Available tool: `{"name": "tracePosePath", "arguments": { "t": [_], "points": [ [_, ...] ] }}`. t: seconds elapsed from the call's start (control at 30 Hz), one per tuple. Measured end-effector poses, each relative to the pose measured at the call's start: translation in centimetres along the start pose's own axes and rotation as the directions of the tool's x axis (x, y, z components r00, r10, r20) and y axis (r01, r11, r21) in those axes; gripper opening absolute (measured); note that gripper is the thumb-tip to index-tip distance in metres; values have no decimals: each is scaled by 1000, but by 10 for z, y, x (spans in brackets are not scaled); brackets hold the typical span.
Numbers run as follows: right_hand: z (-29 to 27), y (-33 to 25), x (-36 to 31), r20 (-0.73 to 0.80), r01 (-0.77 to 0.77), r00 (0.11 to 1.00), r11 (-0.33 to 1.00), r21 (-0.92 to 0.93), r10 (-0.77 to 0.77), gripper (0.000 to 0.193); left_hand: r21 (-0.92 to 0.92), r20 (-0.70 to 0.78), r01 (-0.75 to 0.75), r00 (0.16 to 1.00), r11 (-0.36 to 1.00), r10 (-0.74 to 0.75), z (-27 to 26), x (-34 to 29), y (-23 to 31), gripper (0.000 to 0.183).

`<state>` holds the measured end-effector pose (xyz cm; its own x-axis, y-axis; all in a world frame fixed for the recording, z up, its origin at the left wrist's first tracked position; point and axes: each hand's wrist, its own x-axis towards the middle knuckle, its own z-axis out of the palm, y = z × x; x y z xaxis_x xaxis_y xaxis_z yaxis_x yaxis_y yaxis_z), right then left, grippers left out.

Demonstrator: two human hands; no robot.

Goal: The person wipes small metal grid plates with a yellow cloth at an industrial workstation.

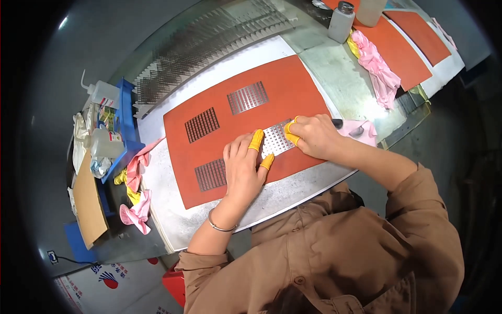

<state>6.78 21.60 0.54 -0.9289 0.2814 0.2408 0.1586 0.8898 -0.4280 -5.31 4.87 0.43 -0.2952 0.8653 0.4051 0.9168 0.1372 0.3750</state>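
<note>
A perforated silver metal plate lies on an orange-red mat, between my two hands. My left hand holds its left side, with the index finger and thumb, both in yellow finger cots, pressed on the edge. At the opposite edge, my right hand has its fingers bent and pressed together, also in yellow cots. A black rounded end pokes out beside that hand; whether the hand holds it is unclear. Three more slotted plates lie on the mat: a dark one, a silver one, and another partly under my left hand.
Rows of thin metal pieces stand along the back. At left, a blue tray holds plastic bottles, with pink and yellow cloths nearby. A pink cloth, bottle and orange sheets lie at far right.
</note>
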Motion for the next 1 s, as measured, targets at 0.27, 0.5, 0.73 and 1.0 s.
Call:
{"name": "tracePosePath", "arguments": {
  "t": [0.27, 0.5, 0.73, 1.0],
  "points": [
    [5, 3, 14, -79, 23, 997, 999, -50, -27, 10, 31, 12, -5, 1000, 1000, 5, -2, 1, -5, 47],
    [-1, -1, 4, -40, 3, 999, 997, -75, -6, 10, 35, 2, -8, 1000, 999, 8, 0, 0, 0, 48],
    [1, 4, 19, -66, 5, 998, 998, -61, -9, 8, 38, 21, 13, 1000, 999, -14, -4, 1, 2, 46],
    [2, 8, 19, -60, 42, 997, 989, -142, -50, 11, 39, 14, 4, 1000, 999, -5, -2, 1, 1, 45]
  ]
}}
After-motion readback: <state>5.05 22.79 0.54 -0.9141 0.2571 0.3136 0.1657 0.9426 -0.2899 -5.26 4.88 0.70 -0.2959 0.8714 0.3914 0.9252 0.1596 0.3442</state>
